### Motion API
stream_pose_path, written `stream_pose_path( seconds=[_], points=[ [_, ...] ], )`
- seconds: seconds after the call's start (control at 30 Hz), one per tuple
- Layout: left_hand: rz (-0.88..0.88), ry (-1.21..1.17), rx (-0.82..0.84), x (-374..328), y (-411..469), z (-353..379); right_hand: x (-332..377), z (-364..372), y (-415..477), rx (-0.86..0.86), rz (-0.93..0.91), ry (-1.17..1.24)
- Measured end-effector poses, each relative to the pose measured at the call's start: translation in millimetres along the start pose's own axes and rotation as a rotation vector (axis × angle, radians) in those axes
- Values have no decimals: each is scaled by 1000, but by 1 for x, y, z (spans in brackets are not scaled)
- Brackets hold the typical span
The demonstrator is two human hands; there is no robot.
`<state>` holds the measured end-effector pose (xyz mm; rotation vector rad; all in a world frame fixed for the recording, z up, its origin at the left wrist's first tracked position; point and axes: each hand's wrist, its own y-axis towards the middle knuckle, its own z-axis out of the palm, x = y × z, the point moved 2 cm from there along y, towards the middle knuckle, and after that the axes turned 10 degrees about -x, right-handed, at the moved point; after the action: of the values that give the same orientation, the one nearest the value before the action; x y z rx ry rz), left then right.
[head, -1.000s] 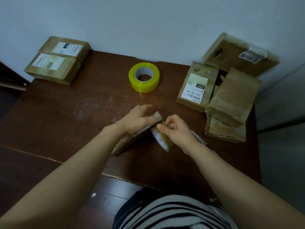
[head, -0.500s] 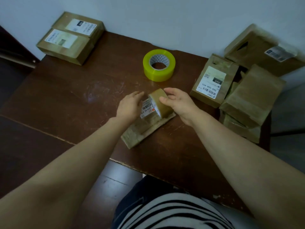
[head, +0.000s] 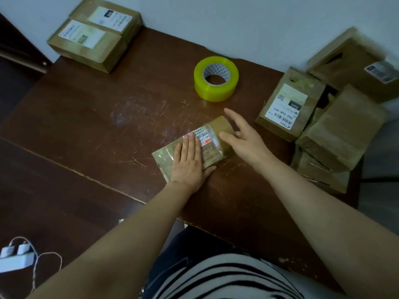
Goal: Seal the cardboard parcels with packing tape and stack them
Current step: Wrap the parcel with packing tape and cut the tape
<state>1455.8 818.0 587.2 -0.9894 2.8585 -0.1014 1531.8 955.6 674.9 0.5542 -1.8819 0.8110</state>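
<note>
Where the flat brown cardboard parcel point(head: 210, 151) lay: on the dark wooden table point(head: 108, 137).
Left hand point(head: 189, 162): fingers straight, pressed flat on it.
Right hand point(head: 246, 141): fingers spread, thumb touching it.

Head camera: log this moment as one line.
left hand: flat on small parcel | right hand: open at parcel's far end | tape roll: idle on table | unsorted parcels: piled right

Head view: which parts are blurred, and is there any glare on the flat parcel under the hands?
Head view: the cardboard box at the far right is smeared by blur, while the tape roll is sharp; head view: the clear film on the flat parcel gives pale glare beside the left hand.
</note>
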Motion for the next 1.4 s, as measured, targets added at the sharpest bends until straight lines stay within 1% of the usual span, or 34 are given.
stream_pose_path(
  seconds=[0.03,0.1,0.17,0.27,0.33,0.5,0.63,0.7,0.77,0.87,0.9,0.93,1.0,1.07,1.17,1.23,1.33,1.4],
  points=[
    [0,-1,5,0,0,0,0,-5,-5,-10,-31,-41],
    [-4,-5,5,0,1,0,-3,-17,-20,-22,-72,-208],
    [-4,-8,0,0,2,0,-11,-29,-40,-42,-67,-398],
    [9,2,-3,2,1,0,-18,-38,-63,-54,-8,-586],
    [16,7,1,1,-1,-2,-15,-36,-64,-38,17,-713],
    [13,-3,10,1,0,-4,-9,-23,-49,96,62,-970],
    [17,-29,31,2,0,-6,-14,-15,-39,72,72,-1135],
    [23,-59,53,3,0,-10,-16,-9,-34,80,96,-1162],
    [-13,-104,10,1,0,-17,-16,-6,-30,95,115,-1167],
    [-208,-243,-225,-14,13,-32,-16,-1,-26,133,138,-1169],
    [-253,-270,-282,-23,25,-35,-15,1,-25,149,147,-1172],
    [-261,-280,-304,-32,40,-36,-15,2,-25,159,160,-1166],
    [-237,-279,-250,-50,73,-35,-16,3,-23,173,204,-1142],
    [-245,-215,-177,-55,96,-30,-17,4,-23,187,265,-1106],
    [-167,-108,-174,-52,105,-19,-18,2,-22,184,381,-1009],
    [-114,-97,-189,-49,108,-17,-18,1,-22,186,350,-999],
    [-122,-150,-115,-40,122,-24,-17,-1,-23,191,326,-1004],
    [-107,-182,-103,-33,127,-29,-15,-1,-23,196,313,-1023]
  ],
)
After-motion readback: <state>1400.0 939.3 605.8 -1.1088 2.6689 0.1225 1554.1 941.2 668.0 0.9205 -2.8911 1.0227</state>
